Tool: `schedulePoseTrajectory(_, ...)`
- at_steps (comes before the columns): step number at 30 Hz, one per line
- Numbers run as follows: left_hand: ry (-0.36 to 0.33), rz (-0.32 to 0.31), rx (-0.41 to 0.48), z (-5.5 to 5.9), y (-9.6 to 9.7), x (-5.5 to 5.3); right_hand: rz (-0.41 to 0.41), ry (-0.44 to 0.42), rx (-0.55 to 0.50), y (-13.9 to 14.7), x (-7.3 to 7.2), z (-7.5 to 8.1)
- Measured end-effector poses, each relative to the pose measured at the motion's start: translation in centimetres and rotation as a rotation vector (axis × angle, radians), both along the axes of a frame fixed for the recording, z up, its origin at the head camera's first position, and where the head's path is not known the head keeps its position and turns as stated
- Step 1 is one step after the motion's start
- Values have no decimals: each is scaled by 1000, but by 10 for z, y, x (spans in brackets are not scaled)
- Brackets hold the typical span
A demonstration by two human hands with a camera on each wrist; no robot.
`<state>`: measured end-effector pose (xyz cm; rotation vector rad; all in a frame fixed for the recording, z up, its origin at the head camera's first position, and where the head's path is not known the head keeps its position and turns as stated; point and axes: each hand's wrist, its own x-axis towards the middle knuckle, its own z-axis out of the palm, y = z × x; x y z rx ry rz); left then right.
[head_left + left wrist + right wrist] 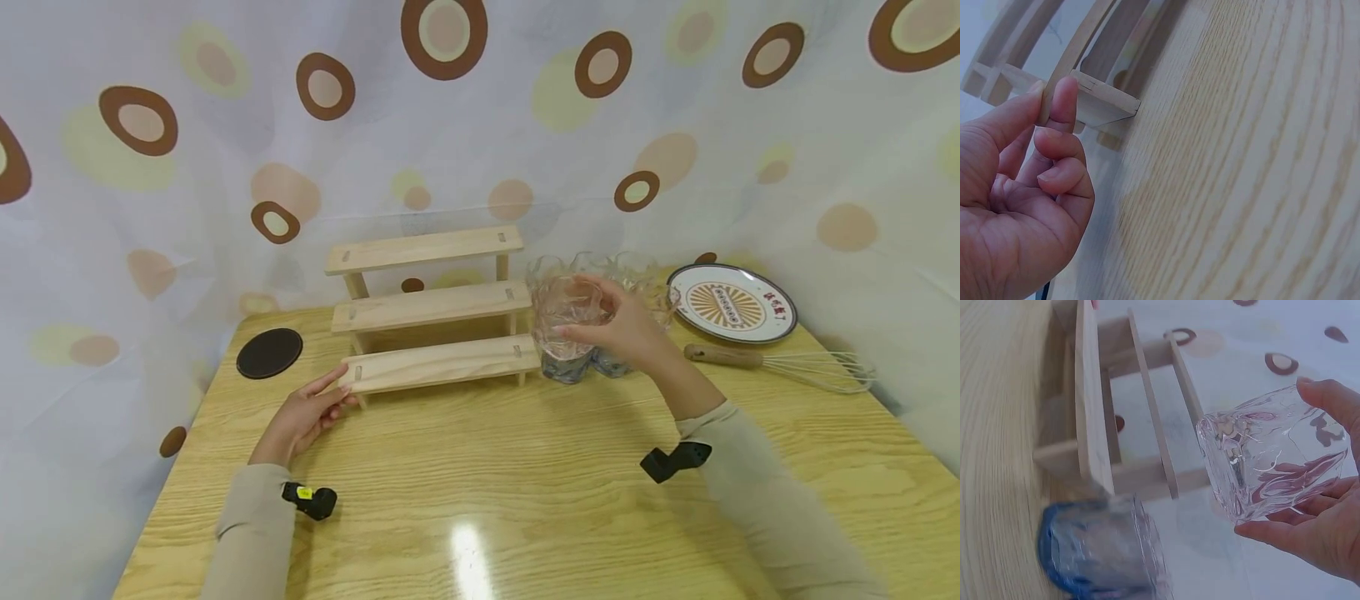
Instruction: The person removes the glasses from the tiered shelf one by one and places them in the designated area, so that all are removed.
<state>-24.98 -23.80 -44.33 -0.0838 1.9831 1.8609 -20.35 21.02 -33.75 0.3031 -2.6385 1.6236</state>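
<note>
My left hand pinches the left end of the lowest board of a three-tier wooden shelf rack between thumb and index finger. The left wrist view shows its other fingers loosely curled beneath the board. My right hand grips a clear, pink-tinted drinking glass, its thumb on one side and fingers on the other. In the right wrist view this glass is raised above a blue-bottomed glass on the table. Several more glasses cluster at the rack's right end, partly hidden by my right hand.
A round black coaster lies left of the rack. To the right are a white plate with an orange sunburst design and a whisk with a wooden handle. A patterned curtain hangs behind the wooden table.
</note>
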Motion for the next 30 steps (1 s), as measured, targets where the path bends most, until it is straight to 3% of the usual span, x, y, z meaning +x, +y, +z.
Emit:
schedulePoseTrajectory(6, -13, 1, 31, -2, -1, -1, -90, 39, 14, 35, 10, 2)
schedulePoseTrajectory(15, -27, 8, 40, -2, -1, -1, -246, -17, 114, 87, 20, -3)
schedulePoseTrajectory(25, -32, 10, 43, -3, -2, -2, -283, -15, 146, 118, 27, -21)
schedulePoseTrajectory(30, -33, 8, 41, -3, -1, -3, -286, -57, 100, 126, 25, -32)
